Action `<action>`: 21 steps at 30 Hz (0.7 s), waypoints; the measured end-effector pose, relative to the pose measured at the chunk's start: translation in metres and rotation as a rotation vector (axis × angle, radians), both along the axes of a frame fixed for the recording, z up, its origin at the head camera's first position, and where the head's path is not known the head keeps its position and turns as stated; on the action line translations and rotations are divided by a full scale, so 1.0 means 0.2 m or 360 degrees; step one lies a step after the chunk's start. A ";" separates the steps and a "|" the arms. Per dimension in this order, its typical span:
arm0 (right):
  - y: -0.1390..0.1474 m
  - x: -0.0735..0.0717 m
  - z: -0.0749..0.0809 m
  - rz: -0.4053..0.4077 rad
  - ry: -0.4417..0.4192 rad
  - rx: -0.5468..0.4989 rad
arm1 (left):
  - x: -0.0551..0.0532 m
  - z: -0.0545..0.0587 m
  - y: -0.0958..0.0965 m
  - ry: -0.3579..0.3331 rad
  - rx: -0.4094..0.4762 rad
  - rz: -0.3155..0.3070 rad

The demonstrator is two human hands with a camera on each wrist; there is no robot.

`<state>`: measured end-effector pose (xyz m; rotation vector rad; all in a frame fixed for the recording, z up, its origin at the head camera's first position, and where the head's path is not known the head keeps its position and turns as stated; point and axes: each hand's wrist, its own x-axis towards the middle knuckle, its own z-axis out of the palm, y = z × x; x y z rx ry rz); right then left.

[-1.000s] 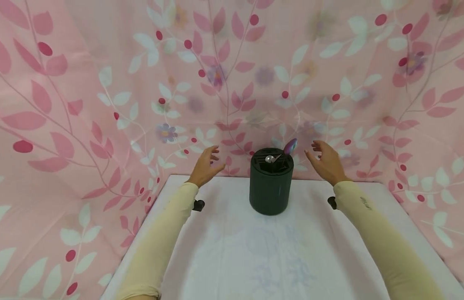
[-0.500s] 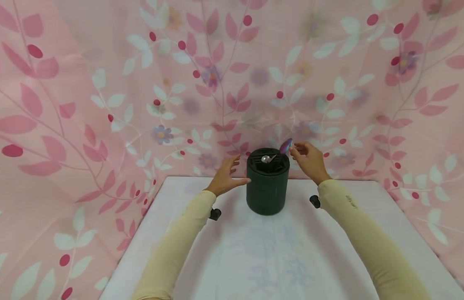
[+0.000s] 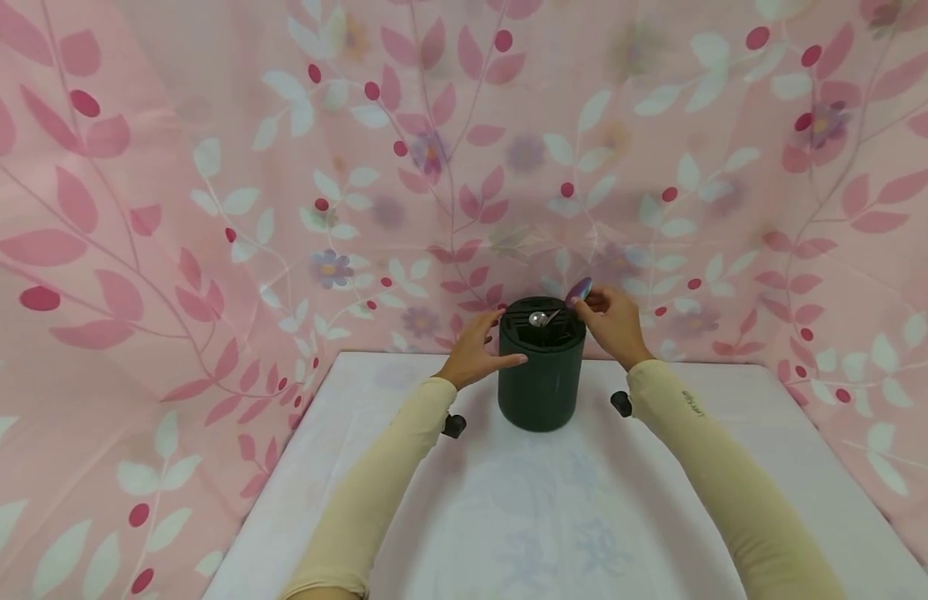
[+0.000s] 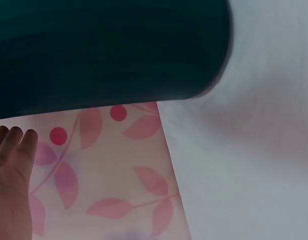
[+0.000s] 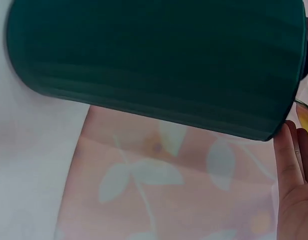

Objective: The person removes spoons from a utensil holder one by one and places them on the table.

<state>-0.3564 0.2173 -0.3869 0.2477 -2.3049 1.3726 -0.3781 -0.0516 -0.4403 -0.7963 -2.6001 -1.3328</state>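
Observation:
A dark green cylindrical utensil holder [image 3: 539,392] with a slotted black top stands upright on the table. An iridescent spoon [image 3: 579,289] leans out of its right side, bowl up. A small shiny silver round thing [image 3: 538,318] shows at the slots. My left hand [image 3: 471,352] is at the holder's left side, thumb extended across its front and fingers spread toward its back. On the right, my right hand [image 3: 616,327] reaches the rim beside the spoon, its thumb overlapping the spoon's lower part. In the right wrist view, straight fingers [image 5: 288,162] meet the holder's edge; the thumb is hidden.
The table [image 3: 539,517] has a white cloth with faint blue marks. Pink floral fabric [image 3: 464,167] hangs behind and at both sides, close to the table's back edge. Dark devices sit under both wrists, such as the left wrist device [image 3: 454,426].
Both hands have moved inward from either side of the holder, the left to its wall and the right to the rim by the spoon. The holder stays in place.

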 end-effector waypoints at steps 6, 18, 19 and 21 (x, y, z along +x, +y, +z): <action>-0.02 -0.01 -0.02 0.0003 0.0022 -0.0083 | 0.01 0.01 0.03 0.0004 0.0039 -0.0008; -0.04 0.04 0.07 0.0232 -0.0127 -0.0481 | -0.01 0.01 0.06 -0.0052 0.0137 0.0064; -0.04 0.03 0.06 0.0227 -0.0135 -0.0523 | -0.01 0.01 0.07 -0.0053 0.0139 0.0068; -0.03 -0.01 0.02 0.0222 -0.0138 -0.0603 | -0.01 0.01 0.07 -0.0054 0.0140 0.0076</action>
